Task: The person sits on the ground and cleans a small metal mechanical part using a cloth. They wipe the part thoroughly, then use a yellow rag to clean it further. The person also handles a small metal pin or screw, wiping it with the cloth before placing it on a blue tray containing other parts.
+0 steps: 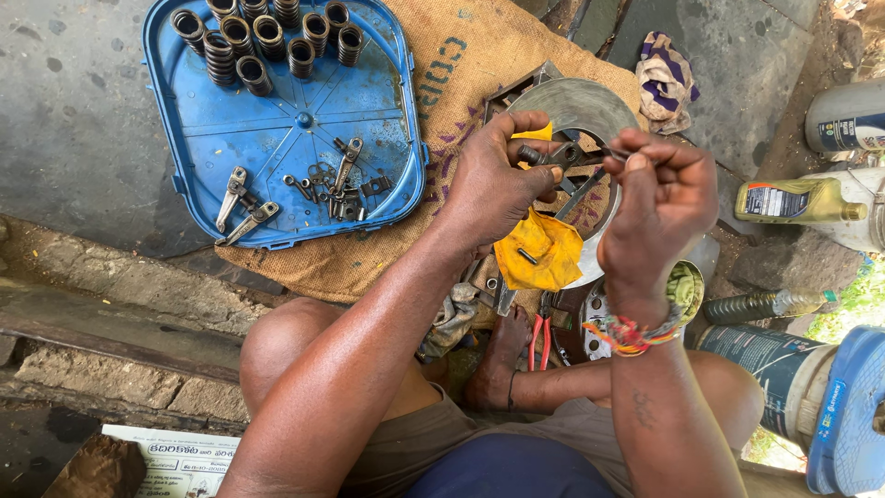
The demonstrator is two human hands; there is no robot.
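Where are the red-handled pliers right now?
The red-handled pliers lie low in the middle of the head view, beside the person's bare foot, below the yellow cloth.

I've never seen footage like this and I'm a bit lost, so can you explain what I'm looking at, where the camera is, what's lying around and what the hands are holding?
There is one picture, taken by a camera on a person's head, looking down at their own bare arms and knees as they sit low to the ground.

The left hand grips a small dark metal part together with a yellow cloth that hangs beneath it. The right hand, a colourful braided band at its wrist, pinches a thin metal pin against that part.

Under the hands lies a round metal disc on a burlap sack. To the left sits a blue plastic tray holding coil springs and small metal levers. Red-handled pliers lie by the foot, and oil bottles stand on the right.
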